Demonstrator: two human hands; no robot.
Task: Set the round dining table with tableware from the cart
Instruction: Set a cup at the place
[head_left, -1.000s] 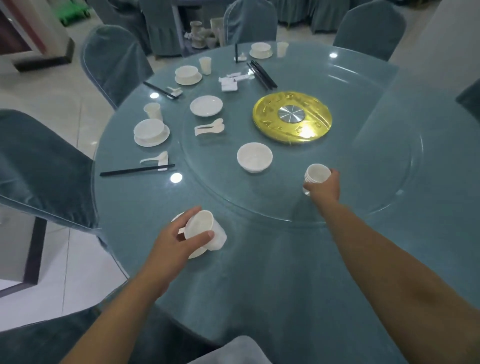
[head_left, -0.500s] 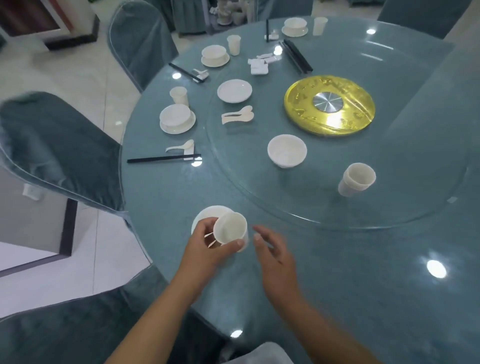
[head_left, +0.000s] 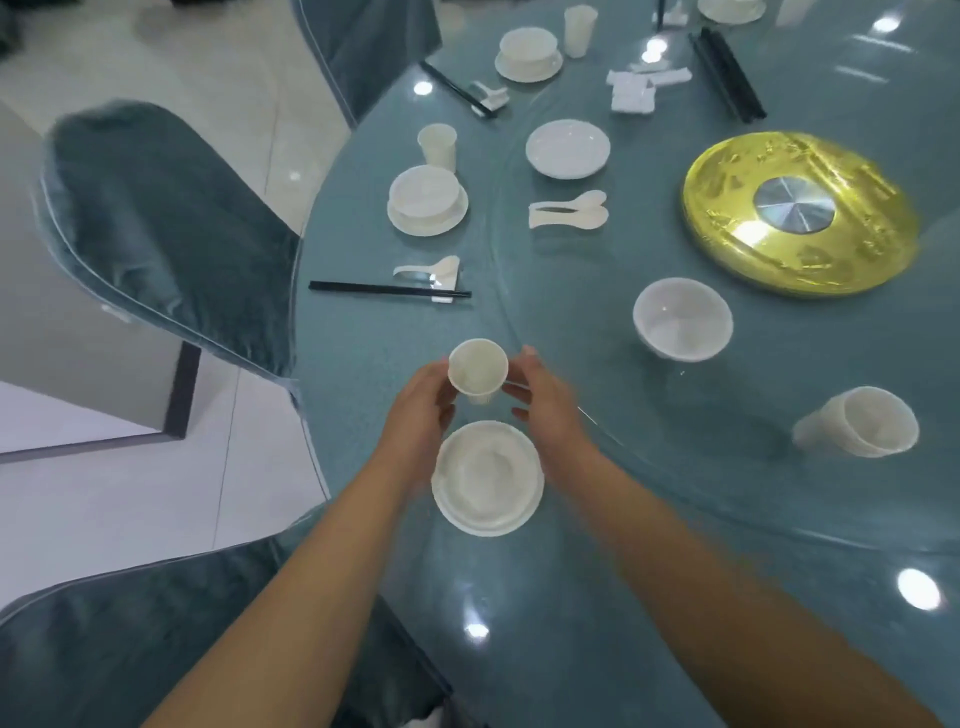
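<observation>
Round bench (head_left: 519, 597), teal cloth under glass, with a raised glass turntable (head_left: 701, 467) on it; teal-covered chairs (head_left: 166, 218) stood around the near and left sides.

Item in hand: one small white cup (head_left: 478, 370), upright, mouth toward the camera, held just beyond the near place setting. The left hand (head_left: 421, 410) gripped it, fingers curled round its left side. The right hand (head_left: 545, 400) was at its right side with the fingers only loosely bent toward it; the blur left it unclear whether they touched the cup, so I cannot tell that grip's state.

Near place setting: a white bowl on a saucer (head_left: 487, 477), lying on the bench between the two wrists, just below the cup.

On the turntable: an empty white bowl (head_left: 682, 325); a stack of white cups (head_left: 857, 428) tipped on its side at the right; a gold disc with a steel centre (head_left: 797, 213); two white spoons (head_left: 569, 209) lying side by side; a flat white plate (head_left: 567, 148); small white rests (head_left: 639, 88) and a bundle of black chopsticks (head_left: 727, 75) at the far side.

Left place setting, on the bench: bowl on saucer (head_left: 427, 200), a cup (head_left: 437, 146) just beyond it, a spoon on a rest (head_left: 434, 273) with a pair of black chopsticks (head_left: 389, 288) laid across the same rest.

Farther setting: bowl on saucer (head_left: 529, 52), a cup (head_left: 579, 30) beside it, chopsticks on a rest (head_left: 457, 91).
</observation>
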